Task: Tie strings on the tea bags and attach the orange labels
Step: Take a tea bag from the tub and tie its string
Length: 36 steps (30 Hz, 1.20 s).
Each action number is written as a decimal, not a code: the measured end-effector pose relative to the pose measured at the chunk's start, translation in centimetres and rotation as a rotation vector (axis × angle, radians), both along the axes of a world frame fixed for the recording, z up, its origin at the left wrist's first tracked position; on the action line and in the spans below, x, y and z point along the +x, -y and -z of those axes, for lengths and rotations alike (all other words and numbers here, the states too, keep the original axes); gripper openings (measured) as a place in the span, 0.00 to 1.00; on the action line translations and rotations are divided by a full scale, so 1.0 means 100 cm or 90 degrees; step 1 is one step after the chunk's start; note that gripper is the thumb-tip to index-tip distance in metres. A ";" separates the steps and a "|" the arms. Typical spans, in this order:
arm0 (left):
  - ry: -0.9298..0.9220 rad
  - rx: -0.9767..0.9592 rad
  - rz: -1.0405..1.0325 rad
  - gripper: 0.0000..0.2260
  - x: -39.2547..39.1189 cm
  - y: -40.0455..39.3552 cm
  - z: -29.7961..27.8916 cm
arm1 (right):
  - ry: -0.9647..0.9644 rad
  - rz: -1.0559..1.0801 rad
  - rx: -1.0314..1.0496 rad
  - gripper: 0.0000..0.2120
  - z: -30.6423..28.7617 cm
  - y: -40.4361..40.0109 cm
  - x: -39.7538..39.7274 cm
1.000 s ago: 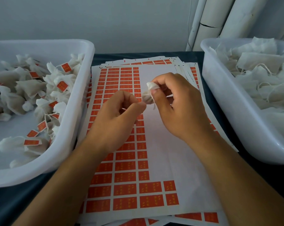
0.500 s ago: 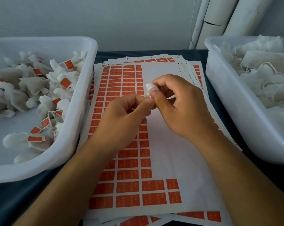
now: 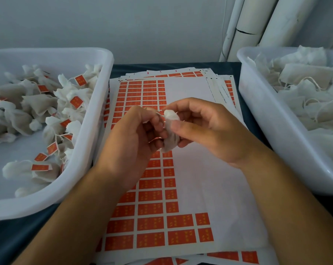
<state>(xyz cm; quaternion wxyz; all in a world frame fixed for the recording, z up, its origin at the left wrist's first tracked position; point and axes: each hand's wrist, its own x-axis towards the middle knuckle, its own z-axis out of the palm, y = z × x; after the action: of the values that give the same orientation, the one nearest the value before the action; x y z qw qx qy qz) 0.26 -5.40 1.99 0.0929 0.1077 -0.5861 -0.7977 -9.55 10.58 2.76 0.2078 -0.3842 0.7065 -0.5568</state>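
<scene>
A white tea bag (image 3: 170, 131) is held above the label sheets, its gathered top pointing up. My right hand (image 3: 204, 131) grips the bag with thumb across its front and fingers curled behind. My left hand (image 3: 131, 138) pinches the thin string (image 3: 159, 114) at the bag's neck, fingers curled close against the bag. Under both hands lies a stack of sheets of orange labels (image 3: 150, 222), with many labels gone from the right half of the top sheet.
A white bin (image 3: 96, 119) on the left holds tied tea bags with orange labels (image 3: 76, 102). A white bin (image 3: 257, 115) on the right holds loose tea bags with strings (image 3: 305, 96). White pipes (image 3: 257, 25) stand behind it against the wall. The tabletop is dark.
The tea bag has turned so more of its body shows below my right thumb. My left hand has shifted from beside the bag to pinching the string at its neck.
</scene>
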 end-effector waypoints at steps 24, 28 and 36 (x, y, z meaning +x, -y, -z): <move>-0.003 0.138 0.003 0.13 -0.004 -0.008 0.006 | -0.159 0.017 0.046 0.12 -0.005 0.003 0.010; -0.010 0.161 0.014 0.15 -0.002 -0.008 0.003 | -0.182 0.033 0.045 0.06 -0.005 0.005 0.011; -0.018 0.204 -0.008 0.14 -0.002 -0.008 0.000 | -0.185 0.035 0.047 0.08 -0.007 0.001 0.006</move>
<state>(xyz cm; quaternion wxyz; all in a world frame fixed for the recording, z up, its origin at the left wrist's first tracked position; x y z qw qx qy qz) 0.06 -4.58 1.96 0.0880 0.1136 -0.4495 -0.8817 -8.93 10.53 3.51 0.1021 -0.4331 0.7594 -0.4748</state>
